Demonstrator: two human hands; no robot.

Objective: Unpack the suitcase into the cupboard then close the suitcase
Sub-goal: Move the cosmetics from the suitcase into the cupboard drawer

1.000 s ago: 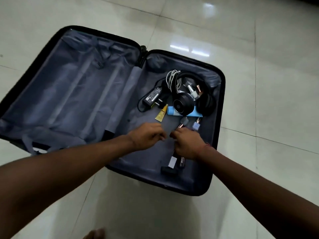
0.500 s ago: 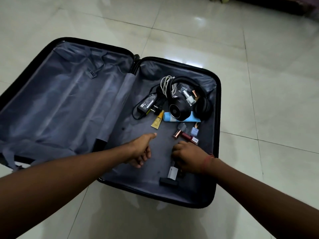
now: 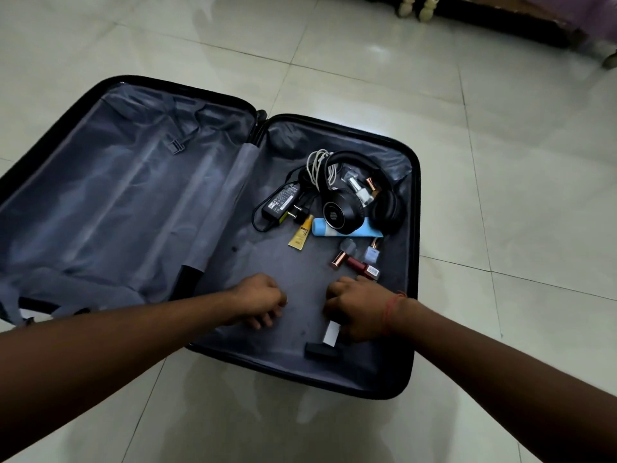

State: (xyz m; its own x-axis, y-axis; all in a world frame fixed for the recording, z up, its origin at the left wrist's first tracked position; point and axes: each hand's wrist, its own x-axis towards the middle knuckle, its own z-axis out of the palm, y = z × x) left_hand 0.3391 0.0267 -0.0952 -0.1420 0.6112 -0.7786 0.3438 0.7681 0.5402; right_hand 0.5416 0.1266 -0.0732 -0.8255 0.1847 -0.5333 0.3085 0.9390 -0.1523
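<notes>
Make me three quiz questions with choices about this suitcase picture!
1. Where do the headphones lie?
A. right half of the suitcase
B. left half
C. on the floor

2. What colour is the tube under the headphones?
A. red
B. light blue
C. green

3. Is the suitcase open or closed?
A. zipped closed
B. half closed
C. lying open flat

Answers:
1 A, they sit with the charger in the right half.
2 B, the tube poking out beneath the earcup is light blue.
3 C, both grey-lined halves lie spread on the tiles.
</notes>
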